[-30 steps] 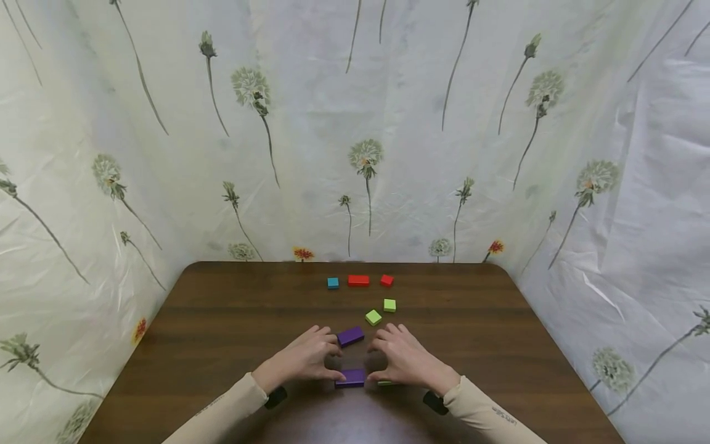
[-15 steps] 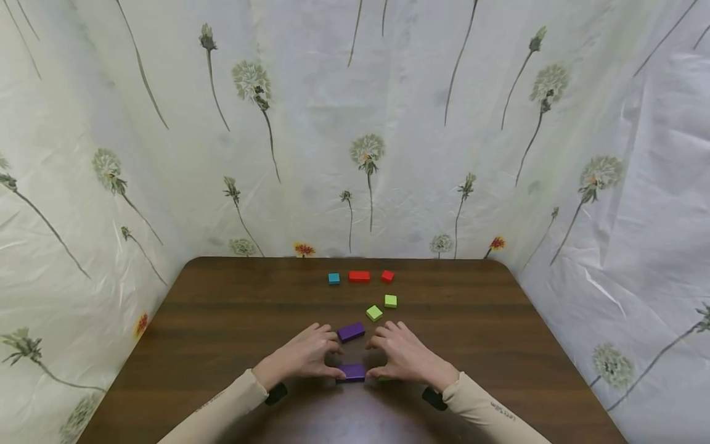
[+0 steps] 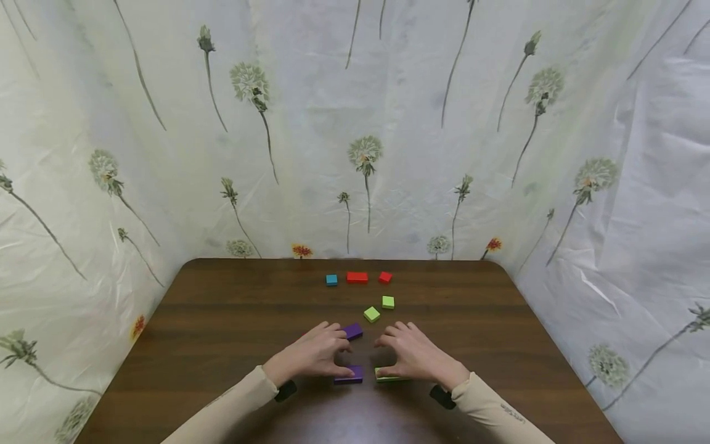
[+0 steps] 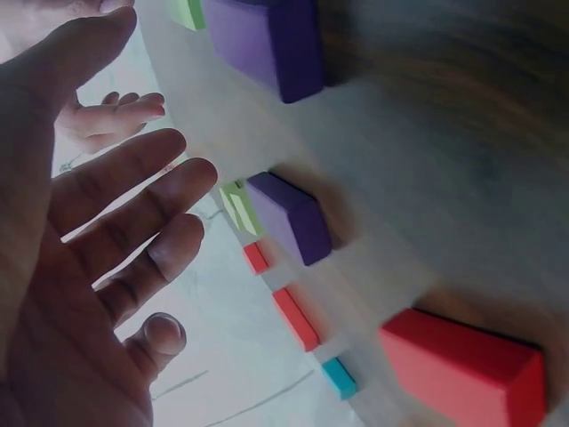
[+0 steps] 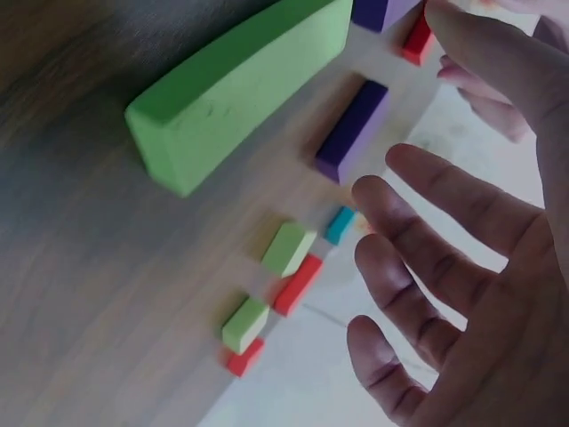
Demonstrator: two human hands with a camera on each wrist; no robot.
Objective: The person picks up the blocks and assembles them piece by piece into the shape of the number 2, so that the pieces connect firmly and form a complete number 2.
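My left hand [image 3: 313, 351] hovers low over the table with fingers spread and nothing in them. Its thumb overlaps the near purple block [image 3: 348, 377] in the head view. A second purple block [image 3: 353, 332] lies beyond, partly covered by the left fingertips. Behind that hand sits a larger red block [image 4: 467, 369], mostly hidden from the head camera. Across a small gap, my right hand [image 3: 418, 354] is likewise spread, palm turned inward. Below its thumb lies a long green block [image 5: 236, 93], apart from the fingers in the right wrist view.
Two light green blocks [image 3: 372, 315] lie past the hands. Farther back, a blue block [image 3: 331, 280], a longer red block [image 3: 357, 278] and a small red block [image 3: 385, 278] form a loose row on the brown table [image 3: 233, 308]. Floral curtains [image 3: 310, 203] hang around it.
Both hands have shifted slightly right. The left fingers now cover part of the far purple block, and more of the green block shows under the right thumb. The blocks stay put.
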